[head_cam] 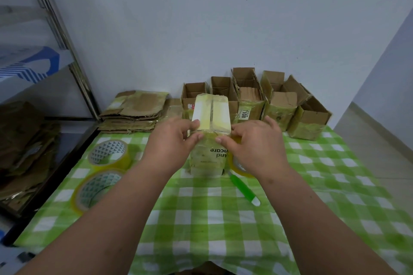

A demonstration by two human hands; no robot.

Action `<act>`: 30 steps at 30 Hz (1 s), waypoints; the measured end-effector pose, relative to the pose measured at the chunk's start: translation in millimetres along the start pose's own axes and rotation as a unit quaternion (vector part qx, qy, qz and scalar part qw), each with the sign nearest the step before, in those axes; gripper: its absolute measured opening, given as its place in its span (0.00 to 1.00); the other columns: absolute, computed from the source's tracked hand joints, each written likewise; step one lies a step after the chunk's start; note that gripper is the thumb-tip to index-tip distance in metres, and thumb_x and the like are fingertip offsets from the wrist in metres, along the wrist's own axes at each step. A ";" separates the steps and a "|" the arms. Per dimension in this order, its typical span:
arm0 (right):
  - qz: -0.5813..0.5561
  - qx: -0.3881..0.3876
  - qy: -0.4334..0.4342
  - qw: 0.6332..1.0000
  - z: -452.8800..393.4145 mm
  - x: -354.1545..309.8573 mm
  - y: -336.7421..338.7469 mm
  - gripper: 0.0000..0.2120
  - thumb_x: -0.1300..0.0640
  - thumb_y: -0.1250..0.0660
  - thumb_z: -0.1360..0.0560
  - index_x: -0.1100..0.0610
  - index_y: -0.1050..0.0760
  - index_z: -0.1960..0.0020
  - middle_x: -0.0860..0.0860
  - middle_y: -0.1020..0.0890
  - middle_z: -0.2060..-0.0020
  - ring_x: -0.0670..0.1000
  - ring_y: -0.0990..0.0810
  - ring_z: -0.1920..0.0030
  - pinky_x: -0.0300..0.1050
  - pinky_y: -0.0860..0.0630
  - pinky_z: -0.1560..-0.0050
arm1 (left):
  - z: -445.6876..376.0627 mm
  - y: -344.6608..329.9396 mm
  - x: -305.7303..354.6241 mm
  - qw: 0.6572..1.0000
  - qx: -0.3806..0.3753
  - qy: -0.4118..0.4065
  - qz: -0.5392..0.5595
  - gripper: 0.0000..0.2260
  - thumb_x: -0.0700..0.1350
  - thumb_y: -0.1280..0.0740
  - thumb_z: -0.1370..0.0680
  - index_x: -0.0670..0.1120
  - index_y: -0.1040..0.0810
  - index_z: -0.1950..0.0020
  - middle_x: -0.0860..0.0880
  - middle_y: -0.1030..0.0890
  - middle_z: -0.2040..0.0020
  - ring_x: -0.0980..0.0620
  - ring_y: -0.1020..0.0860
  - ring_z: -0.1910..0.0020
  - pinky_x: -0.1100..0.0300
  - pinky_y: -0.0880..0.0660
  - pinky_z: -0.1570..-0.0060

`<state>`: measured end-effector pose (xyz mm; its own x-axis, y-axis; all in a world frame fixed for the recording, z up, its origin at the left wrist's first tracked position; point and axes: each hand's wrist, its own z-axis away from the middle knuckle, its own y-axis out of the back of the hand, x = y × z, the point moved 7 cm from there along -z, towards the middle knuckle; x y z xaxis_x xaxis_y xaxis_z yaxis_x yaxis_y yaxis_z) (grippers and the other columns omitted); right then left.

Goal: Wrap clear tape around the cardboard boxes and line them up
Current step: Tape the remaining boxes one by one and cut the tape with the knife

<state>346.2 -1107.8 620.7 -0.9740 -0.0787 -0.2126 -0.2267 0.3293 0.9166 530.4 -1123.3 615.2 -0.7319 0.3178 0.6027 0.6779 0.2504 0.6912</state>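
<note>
A pale, tape-covered box with printed text stands upright on the green checked tablecloth. My left hand grips its left top edge, thumb and fingers curled on it. My right hand holds a roll of clear tape against the box's right side, with fingers pressing near the top edge. Behind it, several open cardboard boxes stand in a row along the wall.
Two more tape rolls lie at the left of the table. A green utility knife lies right of the box. Flattened cardboard is stacked at the back left. A metal shelf stands to the left.
</note>
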 end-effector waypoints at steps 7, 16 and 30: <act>0.027 0.014 -0.005 1.000 0.4 -12.5 4.3 0.23 0.32 0.42 0.23 0.49 0.29 0.64 0.46 0.20 0.62 0.49 0.22 0.52 0.54 0.40 0.29 | 4.7 -2.2 0.7 1.000 0.029 -0.005 0.005 0.15 0.48 0.29 0.23 0.47 0.19 0.36 0.55 0.26 0.60 0.55 0.28 0.61 0.62 0.34 0.59; 0.012 0.020 0.054 0.998 2.4 -13.9 4.9 0.18 0.43 0.39 0.20 0.52 0.32 0.64 0.48 0.28 0.67 0.54 0.26 0.61 0.47 0.38 0.61 | 5.8 -8.5 -4.2 0.996 0.053 0.032 0.063 0.16 0.46 0.25 0.26 0.47 0.18 0.39 0.54 0.28 0.63 0.58 0.28 0.63 0.61 0.31 0.59; -0.110 -0.090 -0.029 0.989 14.5 15.9 1.4 0.24 0.36 0.35 0.25 0.44 0.26 0.32 0.48 0.24 0.41 0.54 0.28 0.38 0.52 0.30 0.37 | 10.3 -8.7 -6.8 0.988 -0.015 0.084 0.128 0.17 0.50 0.26 0.26 0.54 0.24 0.39 0.54 0.25 0.40 0.58 0.24 0.46 0.56 0.25 0.46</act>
<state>330.4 -1095.0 613.7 -0.9010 -0.0736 -0.4275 -0.4337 0.1365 0.8906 530.2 -1118.2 600.9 -0.5403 0.2106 0.8147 0.8413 0.1534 0.5183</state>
